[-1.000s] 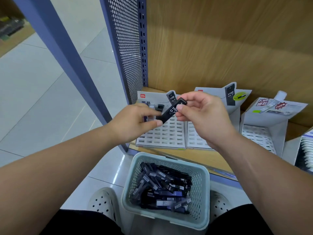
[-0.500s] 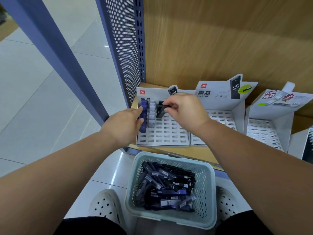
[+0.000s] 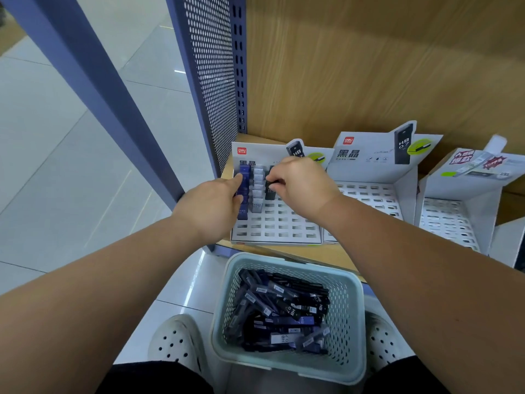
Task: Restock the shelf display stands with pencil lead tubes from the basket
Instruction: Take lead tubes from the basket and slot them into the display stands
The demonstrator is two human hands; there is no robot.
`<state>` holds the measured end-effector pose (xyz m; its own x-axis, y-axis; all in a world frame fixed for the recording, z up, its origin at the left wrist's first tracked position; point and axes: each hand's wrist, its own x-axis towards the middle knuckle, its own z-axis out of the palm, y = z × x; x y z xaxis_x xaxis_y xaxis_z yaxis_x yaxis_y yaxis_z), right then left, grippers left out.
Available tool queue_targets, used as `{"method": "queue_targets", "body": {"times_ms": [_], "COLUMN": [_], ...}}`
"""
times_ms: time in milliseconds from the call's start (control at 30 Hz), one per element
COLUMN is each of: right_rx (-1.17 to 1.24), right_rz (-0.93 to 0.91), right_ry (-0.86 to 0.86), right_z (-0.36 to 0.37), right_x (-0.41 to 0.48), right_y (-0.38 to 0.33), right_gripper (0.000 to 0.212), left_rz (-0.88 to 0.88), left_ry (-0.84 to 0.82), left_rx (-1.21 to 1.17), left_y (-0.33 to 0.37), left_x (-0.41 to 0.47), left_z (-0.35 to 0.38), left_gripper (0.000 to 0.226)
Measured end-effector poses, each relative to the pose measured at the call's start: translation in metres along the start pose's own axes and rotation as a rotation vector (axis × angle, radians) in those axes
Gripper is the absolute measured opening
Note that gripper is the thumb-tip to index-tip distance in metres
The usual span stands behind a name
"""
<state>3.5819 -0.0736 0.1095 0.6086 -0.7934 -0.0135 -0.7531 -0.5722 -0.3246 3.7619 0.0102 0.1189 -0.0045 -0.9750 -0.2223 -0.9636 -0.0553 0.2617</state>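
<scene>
A pale green basket [image 3: 350,294] between my feet holds several dark pencil lead tubes [image 3: 279,311]. On the shelf, the leftmost white slotted display stand [image 3: 277,226] carries a column of blue tubes [image 3: 245,191], a column of grey tubes [image 3: 258,189] and a black tube [image 3: 270,192] in the third column. My right hand [image 3: 301,186] pinches that black tube from above in its slot. My left hand [image 3: 214,206] touches the blue column with its fingertips at the stand's left edge.
Two more white slotted stands [image 3: 372,194] [image 3: 446,220] stand to the right on the wooden shelf [image 3: 321,253], their slots bare. A blue perforated side panel [image 3: 210,81] and a blue post [image 3: 93,81] border the left. White shoes [image 3: 176,341] flank the basket on the tiled floor.
A second ago both hands held a black tube in the air before the stand. My right hand then carried it down into the third column, and my left hand moved to the blue column.
</scene>
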Motion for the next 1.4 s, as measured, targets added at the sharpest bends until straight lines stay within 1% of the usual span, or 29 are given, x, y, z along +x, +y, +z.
{"method": "queue_targets", "body": {"times_ms": [100,233,333,400,433,467,533,567,600,667,700,767,833,867,900,1000,1067,1133,1233,1300,1400], "right_rx": [0.008,0.100,0.123,0.169,0.198,0.223,0.240,0.238,0.237,0.262,0.269,0.238,0.190,0.195,0.214,0.320,0.418,0.466,0.434,0.400,0.271], "right_rz": [0.050,0.104,0.103,0.122,0.140,0.158,0.167,0.159,0.162,0.185,0.199,0.257,0.346,0.387,0.420,0.499,0.552,0.569,0.584,0.596,0.525], "right_ry": [-0.004,0.110,0.159,0.225,0.271,0.309,0.347,0.333,0.294,0.153,0.058,-0.215,-0.476,-0.549,-0.588,-0.610,-0.558,-0.491,-0.426,-0.442,-0.505], "right_z": [0.007,0.015,0.019,0.021,0.022,0.023,0.028,0.032,0.038,0.054,0.065,0.088,0.110,0.119,0.127,0.150,0.163,0.176,0.193,0.200,0.206], "right_x": [-0.003,-0.006,-0.010,-0.023,-0.035,-0.049,-0.083,-0.100,-0.118,-0.147,-0.157,-0.169,-0.174,-0.175,-0.176,-0.178,-0.176,-0.172,-0.173,-0.176,-0.179], "right_y": [0.002,0.006,0.010,0.014,0.016,0.017,0.019,0.020,0.019,0.019,0.021,0.026,0.032,0.036,0.040,0.045,0.041,0.035,0.033,0.037,0.047], "right_gripper": [0.018,0.013,0.022,0.031,0.032,0.029,0.014,0.011,0.016,0.025,0.025,0.026,0.048,0.058,0.066,0.077,0.080,0.083,0.088,0.097,0.114], "left_rz": [0.004,0.009,0.002,-0.005,-0.004,-0.004,-0.011,-0.018,-0.030,-0.089,-0.138,-0.252,-0.340,-0.365,-0.377,-0.407,-0.454,-0.497,-0.489,-0.483,-0.486], "left_ry": [-0.028,-0.081,-0.113,-0.116,-0.109,-0.096,-0.059,-0.038,-0.022,-0.029,-0.060,-0.182,-0.317,-0.366,-0.406,-0.484,-0.490,-0.488,-0.489,-0.490,-0.487], "left_rx": [0.004,-0.022,-0.077,-0.134,-0.151,-0.168,-0.207,-0.219,-0.231,-0.271,-0.299,-0.370,-0.452,-0.481,-0.495,-0.537,-0.601,-0.669,-0.691,-0.697,-0.717], "left_y": [-0.002,-0.005,-0.007,-0.008,-0.010,-0.011,-0.016,-0.020,-0.024,-0.033,-0.039,-0.047,-0.055,-0.058,-0.061,-0.064,-0.064,-0.065,-0.064,-0.064,-0.063], "left_x": [0.000,-0.001,-0.003,-0.008,-0.012,-0.017,-0.028,-0.035,-0.042,-0.058,-0.066,-0.084,-0.102,-0.110,-0.116,-0.128,-0.130,-0.131,-0.131,-0.131,-0.130], "left_z": [0.001,0.004,0.007,0.008,0.008,0.010,0.013,0.016,0.020,0.028,0.034,0.048,0.069,0.080,0.091,0.117,0.128,0.137,0.143,0.148,0.153], "left_gripper": [0.052,0.057,0.062,0.066,0.067,0.067,0.062,0.055,0.045,0.023,0.016,0.014,0.015,0.017,0.021,0.032,0.034,0.033,0.035,0.037,0.036]}}
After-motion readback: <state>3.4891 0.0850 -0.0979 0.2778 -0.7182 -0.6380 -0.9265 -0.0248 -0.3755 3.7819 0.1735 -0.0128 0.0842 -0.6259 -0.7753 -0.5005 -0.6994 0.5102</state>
